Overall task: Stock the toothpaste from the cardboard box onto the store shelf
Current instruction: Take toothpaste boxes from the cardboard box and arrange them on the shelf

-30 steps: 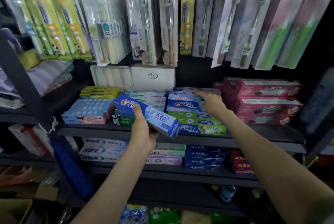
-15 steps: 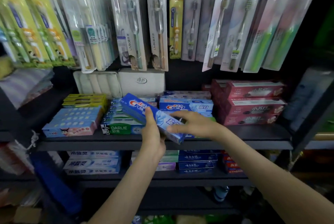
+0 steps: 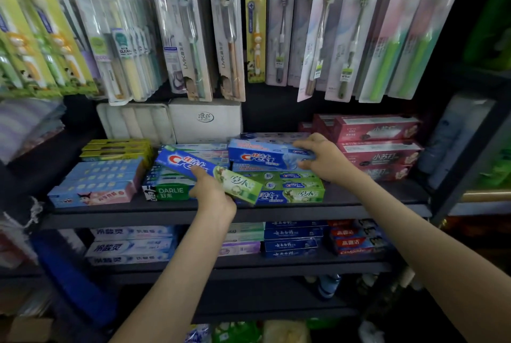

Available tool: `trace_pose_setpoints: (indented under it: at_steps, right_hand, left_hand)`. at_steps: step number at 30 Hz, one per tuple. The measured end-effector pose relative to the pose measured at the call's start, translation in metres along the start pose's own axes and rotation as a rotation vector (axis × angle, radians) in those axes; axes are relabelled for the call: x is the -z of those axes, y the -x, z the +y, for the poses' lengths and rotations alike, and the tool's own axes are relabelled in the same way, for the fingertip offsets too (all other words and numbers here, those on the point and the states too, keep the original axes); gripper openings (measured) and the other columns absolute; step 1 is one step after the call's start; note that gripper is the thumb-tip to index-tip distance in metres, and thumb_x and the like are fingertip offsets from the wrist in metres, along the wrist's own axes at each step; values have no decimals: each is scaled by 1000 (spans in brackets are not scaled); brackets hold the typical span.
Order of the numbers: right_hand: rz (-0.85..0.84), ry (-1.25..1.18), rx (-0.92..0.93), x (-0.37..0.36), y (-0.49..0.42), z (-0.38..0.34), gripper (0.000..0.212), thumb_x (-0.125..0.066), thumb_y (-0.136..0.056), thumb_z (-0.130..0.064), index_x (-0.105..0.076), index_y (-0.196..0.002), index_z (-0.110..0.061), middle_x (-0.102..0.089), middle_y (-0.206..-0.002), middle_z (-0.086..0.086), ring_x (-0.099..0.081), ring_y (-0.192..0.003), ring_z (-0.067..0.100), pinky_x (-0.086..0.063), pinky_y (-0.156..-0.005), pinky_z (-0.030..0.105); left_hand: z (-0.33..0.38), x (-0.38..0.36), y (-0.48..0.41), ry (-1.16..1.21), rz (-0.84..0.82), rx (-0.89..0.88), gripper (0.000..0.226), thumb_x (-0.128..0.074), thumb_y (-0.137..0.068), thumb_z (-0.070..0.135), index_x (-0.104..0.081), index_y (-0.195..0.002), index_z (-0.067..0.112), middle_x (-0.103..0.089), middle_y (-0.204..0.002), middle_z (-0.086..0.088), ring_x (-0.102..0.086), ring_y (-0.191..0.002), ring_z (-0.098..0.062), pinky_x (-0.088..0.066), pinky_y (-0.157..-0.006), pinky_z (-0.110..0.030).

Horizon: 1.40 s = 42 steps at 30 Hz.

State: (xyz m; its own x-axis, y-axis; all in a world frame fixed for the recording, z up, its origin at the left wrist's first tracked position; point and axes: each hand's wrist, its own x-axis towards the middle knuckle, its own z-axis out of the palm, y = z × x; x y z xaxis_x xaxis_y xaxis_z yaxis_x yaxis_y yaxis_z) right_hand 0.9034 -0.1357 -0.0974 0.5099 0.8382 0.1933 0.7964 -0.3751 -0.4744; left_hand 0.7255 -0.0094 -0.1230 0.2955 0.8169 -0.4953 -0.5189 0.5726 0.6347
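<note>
My left hand point(image 3: 213, 194) grips a blue Crest toothpaste box with a green end point(image 3: 206, 174), held tilted in front of the upper shelf point(image 3: 359, 211). My right hand point(image 3: 325, 158) holds the right end of a blue-and-white Crest box point(image 3: 262, 157), which lies on top of a stack of green Crest boxes point(image 3: 290, 186) at the middle of that shelf. My thumb is on the top of this box and my fingers are at its front.
Darlie boxes point(image 3: 168, 192) and pale blue boxes point(image 3: 96, 185) lie left of the stack, with red boxes point(image 3: 378, 146) to its right. Packaged toothbrushes point(image 3: 229, 38) hang just above. The lower shelf point(image 3: 249, 269) holds more toothpaste. A cardboard edge point(image 3: 27, 329) shows at bottom left.
My right hand came back to my left hand, took the blue-and-white box from it and moved it onto the stack. My left hand now holds the green-ended box.
</note>
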Motion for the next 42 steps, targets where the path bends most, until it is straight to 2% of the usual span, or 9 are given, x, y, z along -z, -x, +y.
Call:
trace_pose_setpoints:
  at_steps: [7,20,23,25,28,30,37,39,42]
  right_hand:
    - [29,288,46,-34,-33,22,54,-59,-92,-17,-43,-143,-20,-38,-143,9,-29,-135,27,-17,-114,37]
    - [-115,276,120,-39,-36,28,57,-46,-100,-24,-22,-151,-17,-22,-158,4,-13,-147,19,-8,-117,29]
    - [38,-66,72,-33,-21,6,56,-53,-96,-36,-37,-146,-18,-42,-146,6,-32,-138,23,-24,-114,35]
    - [-101,-361,47,-23,-6,-17,54,-57,-91,-42,-44,-141,-24,-56,-124,-2,-51,-118,16,-38,-102,31]
    - [-386,-202,83,-13,12,-36,57,-62,-90,-37,-43,-142,-28,-58,-118,-6,-56,-107,11,-42,-93,24]
    - [-258,-126,91,-7,15,-29,57,-64,-91,-26,-42,-143,-24,-57,-120,-4,-55,-105,11,-42,-88,20]
    - [-33,225,130,-23,1,33,49,-56,-95,-14,-43,-143,-17,-49,-135,6,-39,-130,22,-16,-116,36]
    - [12,360,173,-38,1,41,51,-52,-97,-12,-38,-145,-17,-44,-141,5,-33,-137,21,-3,-118,38]
    - [127,385,189,-53,1,46,56,-52,-96,-6,-33,-148,-13,-34,-150,10,-27,-140,29,-14,-118,39]
  left_hand:
    - [7,7,-4,47,-15,-34,37,-39,-100,49,-54,-95,16,-65,-89,-2,-64,-75,-19,-55,-78,-41]
    - [-9,7,-6,48,-21,-35,40,-40,-100,50,-54,-110,15,-67,-96,-4,-67,-83,-21,-56,-77,-42]
    - [-22,-1,-2,33,-94,-2,47,-38,-99,51,-47,-127,13,-67,-102,-8,-68,-88,-24,-56,-74,-43]
    - [-34,-6,2,32,-204,41,53,-35,-98,54,-45,-131,14,-67,-111,-13,-67,-98,-28,-54,-85,-49]
    - [-48,-19,13,87,-369,103,56,-31,-98,54,-43,-134,12,-63,-121,-17,-64,-107,-29,-54,-87,-45]
    - [-52,-27,19,66,-423,83,52,-35,-100,49,-39,-138,14,-61,-124,-13,-63,-109,-25,-53,-87,-40]
    - [-41,-11,-6,-1019,-79,-904,82,-56,-94,5,0,-154,15,0,-160,-10,-2,-148,-26,-11,-120,-39]
    - [-41,-4,-26,-1533,-232,-1044,66,-49,-99,13,-13,-154,21,-5,-161,-9,0,-149,-27,0,-119,-47]
    - [-40,2,-44,-1792,-470,-1122,47,-44,-100,10,-39,-146,18,-31,-155,-12,-20,-146,-27,-11,-119,-50]
